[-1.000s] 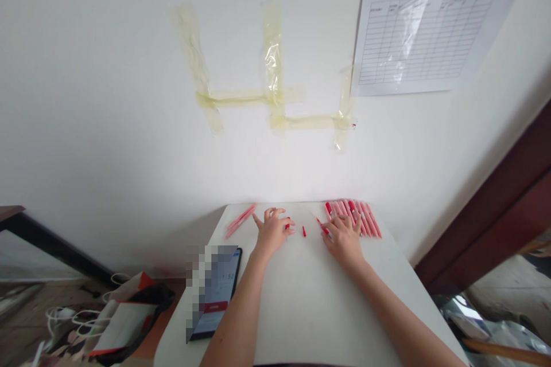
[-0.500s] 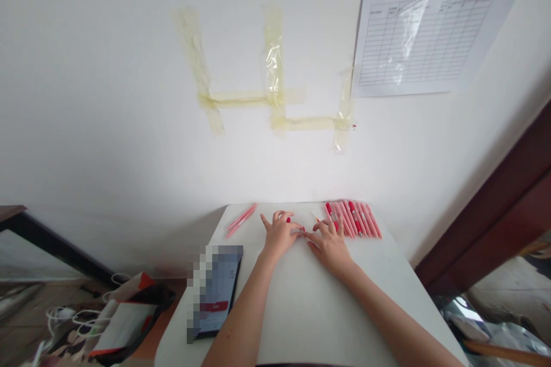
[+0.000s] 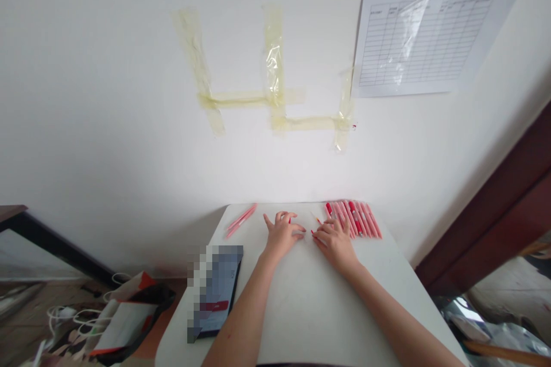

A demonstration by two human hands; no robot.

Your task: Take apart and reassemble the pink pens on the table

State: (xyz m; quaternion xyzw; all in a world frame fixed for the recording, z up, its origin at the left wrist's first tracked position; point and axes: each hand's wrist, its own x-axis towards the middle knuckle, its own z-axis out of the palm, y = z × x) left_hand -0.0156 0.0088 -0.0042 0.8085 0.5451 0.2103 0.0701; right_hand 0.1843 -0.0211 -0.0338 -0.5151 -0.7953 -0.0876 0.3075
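Above the white table, my left hand (image 3: pixel 282 236) has its thumb and forefinger apart, while its other fingers curl by a small red pen part (image 3: pixel 290 221) that is mostly hidden. My right hand (image 3: pixel 336 241) is closed, and a short red pen piece (image 3: pixel 313 233) sticks out at its fingertips. A thin pen refill (image 3: pixel 318 219) with an orange-red section shows just beyond the right fingers. Beside that hand lies a row of several pink and red pens (image 3: pixel 359 219). Pink pens (image 3: pixel 241 221) lie to the left of my left hand.
A tablet or phone (image 3: pixel 221 292), partly blurred out, lies at the table's left edge. The white wall (image 3: pixel 129 97) rises behind the table (image 3: pixel 301 309), with yellowed tape (image 3: pixel 273 63) and a printed sheet (image 3: pixel 424 40) on it. Bags and cables (image 3: pixel 124 321) are on the floor at left.
My hands have drawn slightly apart. The left thumb and forefinger have spread away from the right fingertips, and the short red piece has shifted right with my right hand.
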